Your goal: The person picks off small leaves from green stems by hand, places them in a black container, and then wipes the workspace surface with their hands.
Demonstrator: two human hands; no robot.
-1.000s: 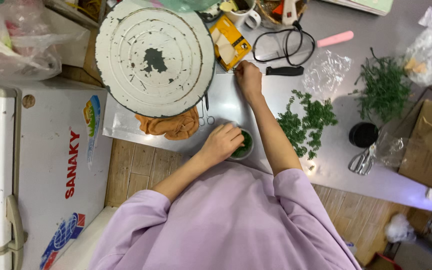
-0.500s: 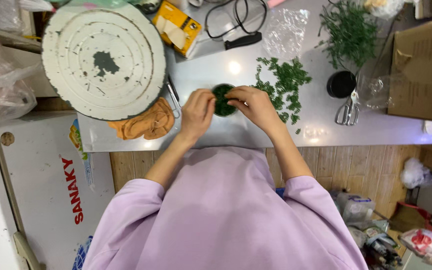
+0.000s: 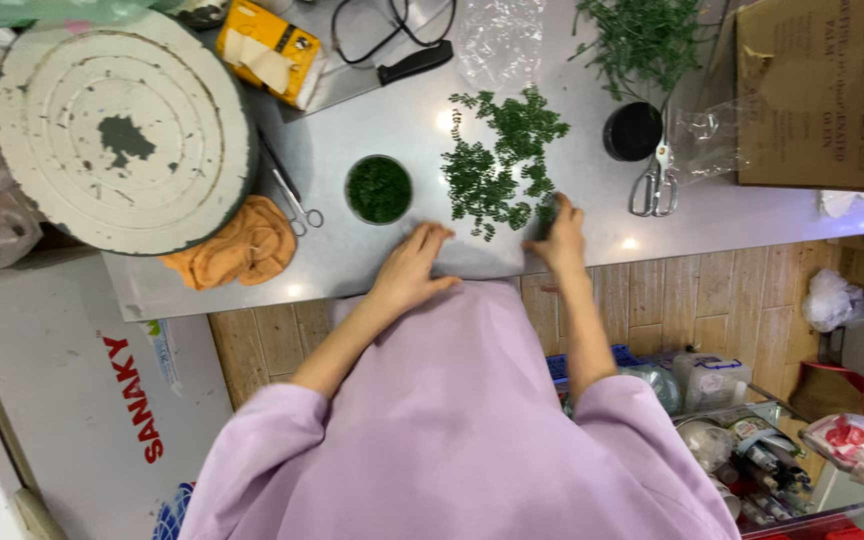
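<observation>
Small green leafy sprigs [image 3: 502, 165] lie in a loose pile on the shiny grey metal table [image 3: 372, 120], and the right hand [image 3: 560, 235] picks at its near edge.

The right hand's fingers look pinched on a few leaves, maybe to pull them free. The left hand [image 3: 414, 268] rests flat on the table with its fingers spread and holds nothing. A little round bowl full of chopped greens [image 3: 379, 189] sits just left of the pile, close enough for dropping leaves in. Silver scissors [image 3: 654, 182] lie to the right.
</observation>
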